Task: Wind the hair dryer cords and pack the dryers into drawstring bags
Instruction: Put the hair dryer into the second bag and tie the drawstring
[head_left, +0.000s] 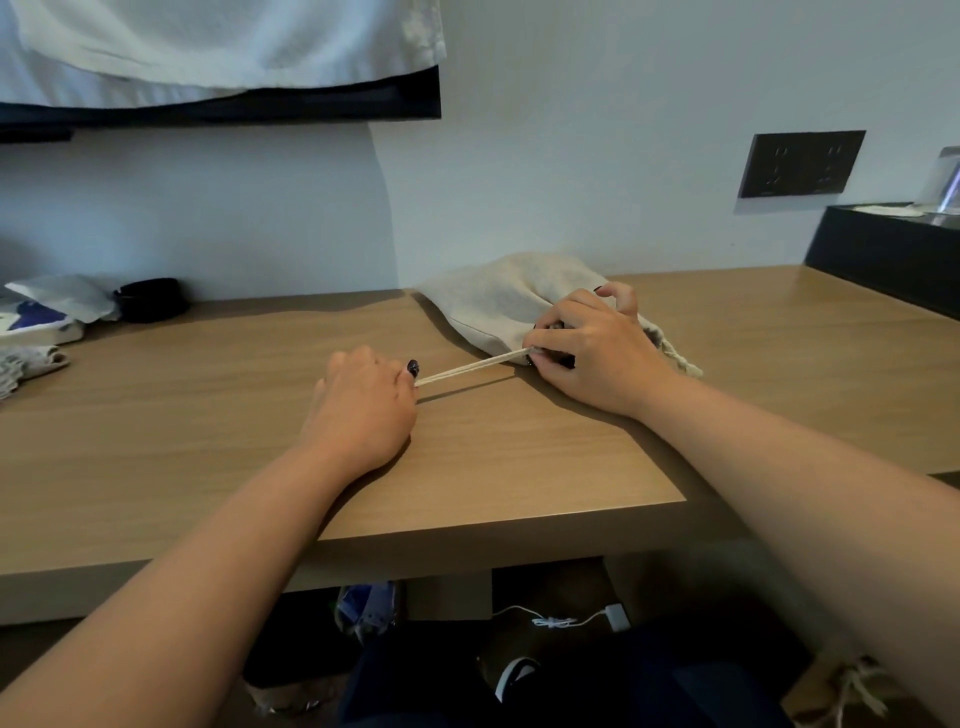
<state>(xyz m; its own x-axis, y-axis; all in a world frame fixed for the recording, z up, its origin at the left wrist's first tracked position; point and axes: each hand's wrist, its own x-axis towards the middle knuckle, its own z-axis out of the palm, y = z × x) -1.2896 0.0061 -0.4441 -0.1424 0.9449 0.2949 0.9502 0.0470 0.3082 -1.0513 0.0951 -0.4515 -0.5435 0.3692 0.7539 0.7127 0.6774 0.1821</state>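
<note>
A beige drawstring bag (493, 304) lies on the wooden desk (208, 441), bulging with something inside; a dark object shows at its gathered mouth. My right hand (592, 348) grips the mouth of the bag. My left hand (363, 410) pinches the pale drawstring (472, 367), which runs taut between the two hands. A second end of the cord (680, 361) trails out to the right of my right hand. The dryer itself is hidden in the bag.
A black round object (150, 299), packets (57, 301) and folded cloth (26, 364) sit at the desk's far left. A black box (883, 249) stands at right, below a wall socket (800, 163). A white towel (208, 47) hangs overhead.
</note>
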